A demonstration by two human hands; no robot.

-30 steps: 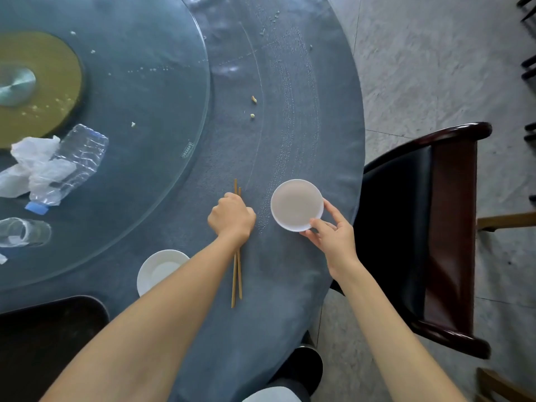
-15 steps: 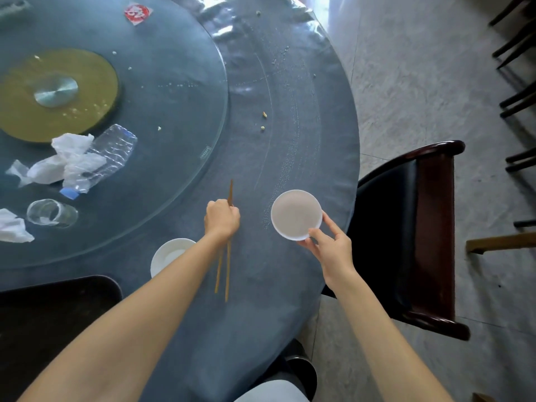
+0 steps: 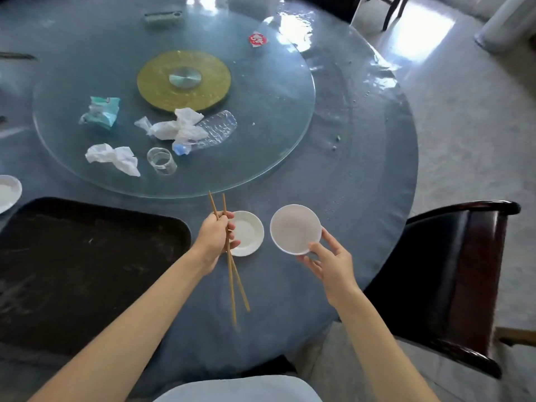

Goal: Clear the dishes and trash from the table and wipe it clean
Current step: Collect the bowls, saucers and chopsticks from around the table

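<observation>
I am seeing the black tray [image 3: 87, 256] lying at the counter's [image 3: 362, 198] near-left edge. My left hand [image 3: 214, 236] is reaching forward, fist curled around the chopsticks [image 3: 230, 262], which are crossing over the small white dish [image 3: 248, 233] sitting on the counter. My right hand [image 3: 330, 264] is pinching the white bowl [image 3: 295, 229] by its near rim, tilting it up near the counter's right edge.

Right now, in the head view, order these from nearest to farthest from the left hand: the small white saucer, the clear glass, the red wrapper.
1. Small white saucer: on the cloth, right beside the left hand.
2. Clear glass: near edge of the glass turntable.
3. Red wrapper: far side of the turntable.
</observation>
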